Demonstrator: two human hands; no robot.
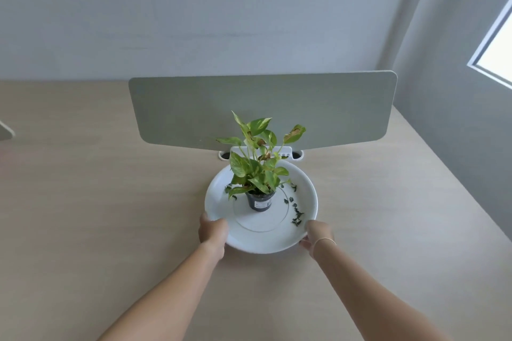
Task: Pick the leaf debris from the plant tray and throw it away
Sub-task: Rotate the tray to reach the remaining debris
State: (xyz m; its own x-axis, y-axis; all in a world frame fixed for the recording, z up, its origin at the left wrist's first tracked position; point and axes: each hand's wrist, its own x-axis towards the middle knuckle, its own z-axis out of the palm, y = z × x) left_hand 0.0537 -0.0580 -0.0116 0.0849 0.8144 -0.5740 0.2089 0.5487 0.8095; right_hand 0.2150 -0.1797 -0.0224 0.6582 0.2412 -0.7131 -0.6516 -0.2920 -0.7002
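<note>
A round white plant tray (307, 188) sits on the light wooden desk. A green-leaved plant (257, 158) in a small black pot (260, 201) stands upright in its middle. Dark leaf debris (297, 217) lies scattered on the tray, mostly to the right of the pot, with a few bits (230, 193) on the left. My left hand (212, 232) grips the tray's near-left rim. My right hand (318, 234) grips the near-right rim.
A grey-green divider panel (263, 108) stands upright behind the tray. A white socket block (282, 153) with cable holes sits at its base. The desk (97, 202) stretches left and right. A window (496, 50) is at the far right.
</note>
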